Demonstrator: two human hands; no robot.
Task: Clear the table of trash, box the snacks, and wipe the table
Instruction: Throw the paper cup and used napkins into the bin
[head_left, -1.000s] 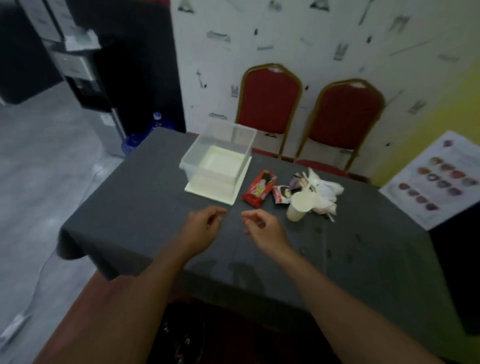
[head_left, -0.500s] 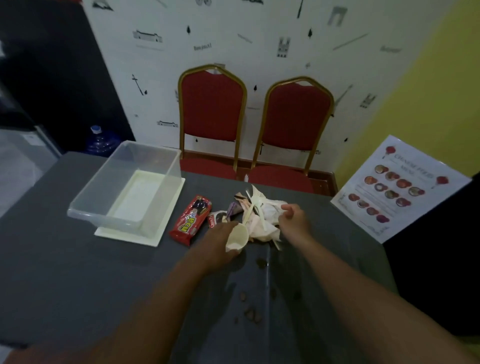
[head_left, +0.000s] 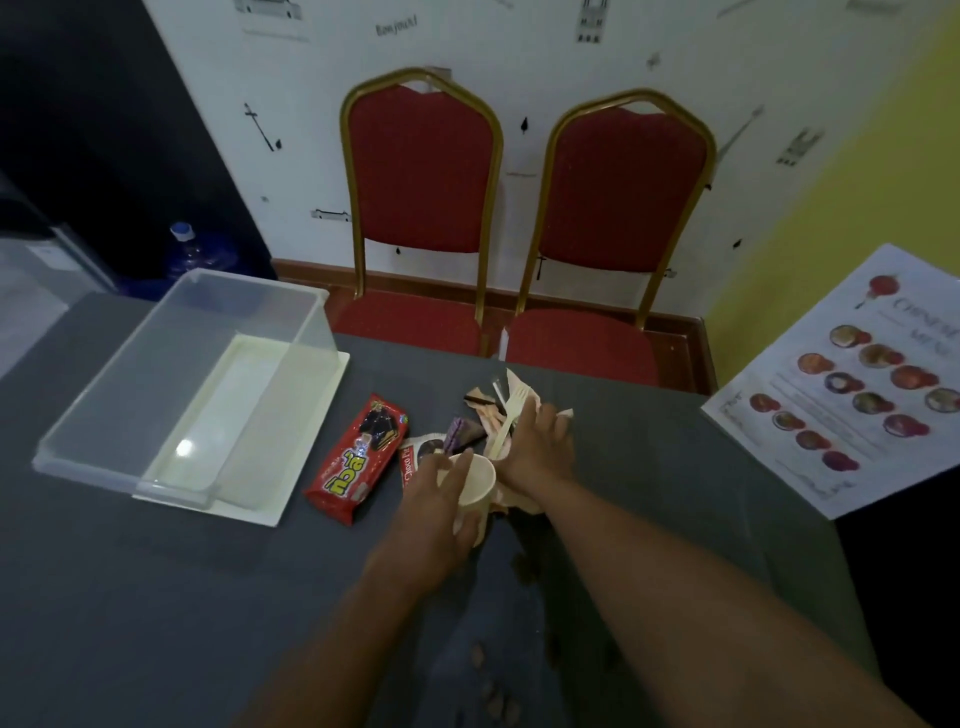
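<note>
My left hand (head_left: 434, 512) is wrapped around a cream paper cup (head_left: 475, 480) on the dark grey table (head_left: 156, 597). My right hand (head_left: 537, 449) presses on a heap of crumpled wrappers and tissue (head_left: 493, 415) just behind the cup, its fingers around a pale plastic fork (head_left: 511, 415). A red snack packet (head_left: 358, 460) lies left of the cup, and a smaller red-and-white packet (head_left: 418, 457) sits between them, partly hidden by my left hand. Crumbs (head_left: 491, 686) are scattered on the cloth near me.
A clear plastic box (head_left: 197, 384) stands on its cream lid (head_left: 311, 436) at the table's left. Two red chairs (head_left: 421, 208) with gold frames line the far edge. A printed menu sheet (head_left: 852, 395) hangs at the right. A blue water bottle (head_left: 195, 254) stands on the floor behind.
Both hands went from hovering near the table's front edge to the trash heap. My left hand has closed around the cup and my right has settled on the fork and wrappers.
</note>
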